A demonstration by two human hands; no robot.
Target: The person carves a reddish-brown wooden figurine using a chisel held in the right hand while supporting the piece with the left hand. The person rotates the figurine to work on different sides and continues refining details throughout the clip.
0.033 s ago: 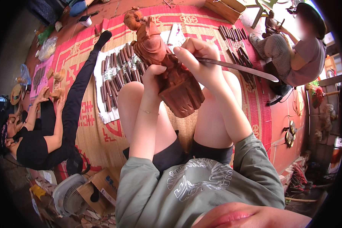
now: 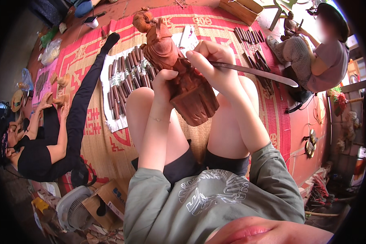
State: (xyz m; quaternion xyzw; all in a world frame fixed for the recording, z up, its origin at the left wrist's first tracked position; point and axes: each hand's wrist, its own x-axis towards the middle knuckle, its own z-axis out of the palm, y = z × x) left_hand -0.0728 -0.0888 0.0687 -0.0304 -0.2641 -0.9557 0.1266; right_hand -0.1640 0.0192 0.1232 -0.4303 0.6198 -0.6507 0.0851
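A reddish-brown carved wooden statue (image 2: 165, 53) is held up over my lap, tilted, its small rounded head towards the upper left and its blocky base towards me. My left hand (image 2: 164, 84) is closed around its lower left side, thumb on the front. In my right hand (image 2: 216, 65) is a slim metal file (image 2: 262, 73), pinched like a pen. Its flat, rounded end sticks out to the right. The file's working tip, at the statue's middle, is hidden by my fingers.
Rows of dark-handled carving tools (image 2: 126, 77) lie on a white cloth beyond my left knee. More tools (image 2: 252, 36) lie on the red patterned mat (image 2: 97, 122) to the right. Co-workers sit at left and right with carvings. A fan (image 2: 74, 209) and cardboard box (image 2: 105, 205) stand near left.
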